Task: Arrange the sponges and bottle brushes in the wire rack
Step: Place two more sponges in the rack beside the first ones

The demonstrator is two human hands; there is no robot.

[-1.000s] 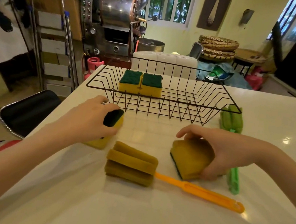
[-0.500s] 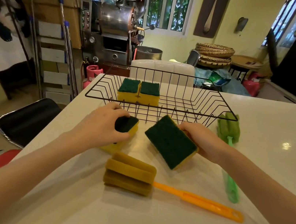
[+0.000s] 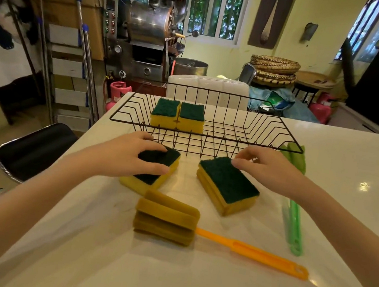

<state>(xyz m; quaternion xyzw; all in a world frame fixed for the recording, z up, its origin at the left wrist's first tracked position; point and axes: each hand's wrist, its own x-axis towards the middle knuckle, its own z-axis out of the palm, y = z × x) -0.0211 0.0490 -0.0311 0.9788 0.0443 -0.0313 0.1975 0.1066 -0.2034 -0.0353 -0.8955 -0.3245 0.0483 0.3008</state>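
A: What has changed since half a second ago?
B: The sponge under the right hand (image 3: 270, 171) was tilted up; now that right sponge (image 3: 227, 186) lies flat on the worktop (image 3: 187, 285), green scouring side up, with only the fingertips touching its far corner, loosely curled.
A: And the left hand (image 3: 127, 156)?
B: Spread flat over the left sponge (image 3: 155, 170), pressing, not gripping.
A: Textures?
B: Coarse dark-green pads on yellow foam. The orange bottle brush (image 3: 167, 221) has a ridged foam head and flat plastic handle; the green bottle brush (image 3: 293, 208) lies right.
A: The wire rack (image 3: 210, 131)?
B: Thin black wire, holding two rack sponges (image 3: 178, 114) side by side. No writing is legible.
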